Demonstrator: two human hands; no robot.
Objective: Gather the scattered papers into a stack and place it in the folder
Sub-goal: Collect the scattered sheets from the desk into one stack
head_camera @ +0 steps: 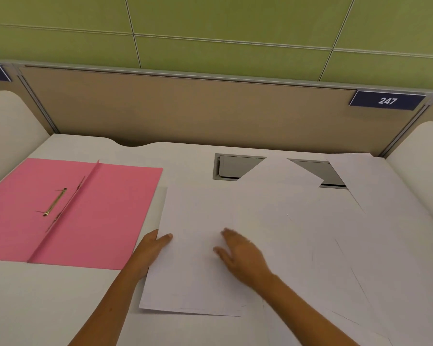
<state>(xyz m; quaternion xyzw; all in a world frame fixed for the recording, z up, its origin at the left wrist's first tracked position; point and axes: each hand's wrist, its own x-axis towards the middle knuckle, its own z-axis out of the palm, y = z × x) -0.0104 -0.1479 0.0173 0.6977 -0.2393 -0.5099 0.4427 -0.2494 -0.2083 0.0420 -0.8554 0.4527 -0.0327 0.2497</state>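
Note:
A pink folder (105, 211) lies open on the left of the white desk, with a brass fastener (55, 202) on its left leaf. Several white sheets lie scattered over the middle and right of the desk. The nearest sheet (198, 221) lies on top, just right of the folder. My left hand (150, 248) holds that sheet's left edge, thumb on top and fingers hidden beneath it. My right hand (240, 253) lies on the sheet with fingers spread and straight, slightly blurred. More sheets (360, 245) overlap to the right.
A grey cable hatch (235, 167) is set into the desk at the back, partly covered by a sheet corner. A tan partition (198, 108) with a "247" plate (387, 100) closes the back. Cream side panels (8, 126) flank the desk.

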